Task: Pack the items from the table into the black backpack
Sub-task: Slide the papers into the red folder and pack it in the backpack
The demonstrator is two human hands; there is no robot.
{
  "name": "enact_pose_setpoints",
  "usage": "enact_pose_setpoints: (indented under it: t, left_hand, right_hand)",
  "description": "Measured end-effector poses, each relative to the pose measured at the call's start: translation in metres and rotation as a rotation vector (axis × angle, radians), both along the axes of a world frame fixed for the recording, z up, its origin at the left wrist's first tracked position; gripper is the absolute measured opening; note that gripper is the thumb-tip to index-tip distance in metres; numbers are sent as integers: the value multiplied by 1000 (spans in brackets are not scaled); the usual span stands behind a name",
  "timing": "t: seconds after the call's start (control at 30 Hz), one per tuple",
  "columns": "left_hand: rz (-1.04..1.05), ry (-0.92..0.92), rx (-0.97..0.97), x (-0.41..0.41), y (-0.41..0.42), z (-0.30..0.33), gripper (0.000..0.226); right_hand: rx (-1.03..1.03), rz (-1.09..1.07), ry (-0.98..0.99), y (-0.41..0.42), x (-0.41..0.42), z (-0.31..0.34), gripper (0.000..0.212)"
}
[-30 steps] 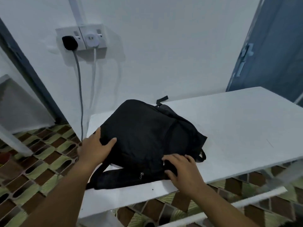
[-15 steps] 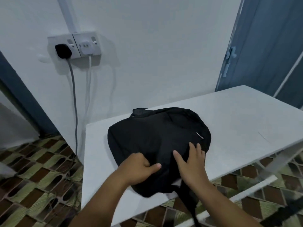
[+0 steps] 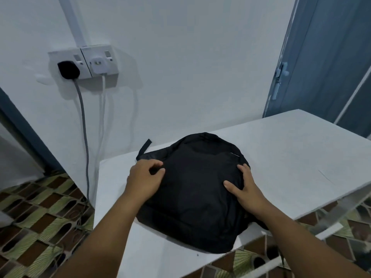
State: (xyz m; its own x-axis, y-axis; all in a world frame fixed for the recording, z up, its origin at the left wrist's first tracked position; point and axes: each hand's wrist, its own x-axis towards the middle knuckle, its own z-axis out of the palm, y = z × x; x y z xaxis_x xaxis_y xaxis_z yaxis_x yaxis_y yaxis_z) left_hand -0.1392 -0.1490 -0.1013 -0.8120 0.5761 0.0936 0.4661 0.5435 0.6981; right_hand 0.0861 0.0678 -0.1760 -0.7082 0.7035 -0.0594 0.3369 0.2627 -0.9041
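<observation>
1. Black backpack point(image 3: 198, 197) is lying flat on the white worktop point(image 3: 291, 157), near its front edge, looking closed.
2. Left hand point(image 3: 143, 178) is pinching fabric at its upper left; right hand point(image 3: 244, 190) is resting flat, fingers spread.
3. No loose items are showing; judging packing done or nearly so.

Black backpack point(image 3: 198, 195): soft, matte fabric, lying flat on white bench point(image 3: 291, 157), near left end. Rounded top toward far edge, base reaching near edge. Zip appears closed; short silver zip line on far right side. Carry loop sticking up at far left. Strap spilling over near edge at right.
</observation>
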Motion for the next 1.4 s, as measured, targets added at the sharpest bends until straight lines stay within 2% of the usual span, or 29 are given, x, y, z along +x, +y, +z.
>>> enact_pose_setpoints:
  t: [0.1, 0.23, 0.37, 0.5, 0.57, 0.6, 0.63, 0.7, 0.77, 0.93, 1.07, 1.17, 1.27, 1.4]
  left_hand:
    - [-11, -121, -176, -11, 9, -10, 51]
    - [89, -142, -219, -6, 30, -17, 74]
    - [150, -283, -323, -4, 52, -13, 79]
    - [266, -458, -187, -3, 75, -24, 81]
    - [360, -545, -146, 1, 90, -36, 92]
    - [412, -611, -99, 3, 96, -41, 101]
    - [459, -661, -25, 4, 101, -45, 107]
    - [489, -703, 117, 1, 106, -53, 110]
    - [471, -676, 167, -7, 105, -65, 105]
    - [369, -544, 275, 31, 126, -4, 68]
    - [283, -413, 379, 50, 146, 22, 71]
    - [269, -393, 483, 52, 162, 35, 79]
    - [268, -341, 552, 42, 187, 49, 81]
    - [247, -278, 595, 22, 225, 65, 81]
  right_hand:
    - [-55, 85, 28, 27, -3, 0, 91]
    - [-141, 197, 77, 64, -11, 2, 69]
    - [-214, 290, 38, 109, -19, 6, 75]
    - [-208, 285, -33, 147, -31, 18, 87]
    - [-231, 207, -87, 160, -37, 19, 94]
    - [-268, 170, -106, 163, -39, 18, 90]
    - [-315, 152, -110, 166, -40, 17, 75]
    - [-447, 185, -104, 167, -40, 18, 63]
    - [-569, 234, -87, 169, -41, 28, 52]
    - [-782, 363, -48, 190, -42, 44, 45]
    - [-862, 300, 131, 209, -39, 53, 42]
    - [-802, 292, 294, 229, -40, 75, 34]
    - [-645, 305, 401, 253, -49, 105, 29]
    - [-469, 284, 509, 285, -71, 129, 36]
